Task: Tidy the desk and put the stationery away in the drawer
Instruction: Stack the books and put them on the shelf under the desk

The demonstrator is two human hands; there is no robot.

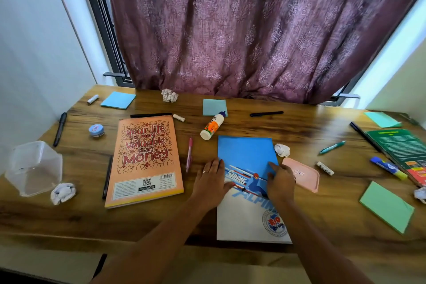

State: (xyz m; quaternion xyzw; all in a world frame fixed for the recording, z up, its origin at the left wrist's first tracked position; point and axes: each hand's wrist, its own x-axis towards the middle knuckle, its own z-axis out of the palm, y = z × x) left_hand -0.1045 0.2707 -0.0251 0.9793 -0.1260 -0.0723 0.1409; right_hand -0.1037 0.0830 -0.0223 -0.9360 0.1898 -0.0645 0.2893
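A blue and white skiing notebook (246, 154) lies near the desk's front edge. My left hand (211, 182) rests flat on its left side, fingers apart. My right hand (280, 181) pinches the notebook's right edge. An orange notebook (144, 159) lies to the left. A glue bottle (212, 125) lies just beyond the blue notebook, a pink pen (189, 153) between the two notebooks. No drawer is in view.
Scattered on the wooden desk (299, 127): sticky-note pads (118, 100), crumpled paper balls (169, 95), black pens (266, 113), a teal pen (332, 147), a clear container (34, 168), a pink lid (304, 174), a green book (403, 147). A curtain hangs behind.
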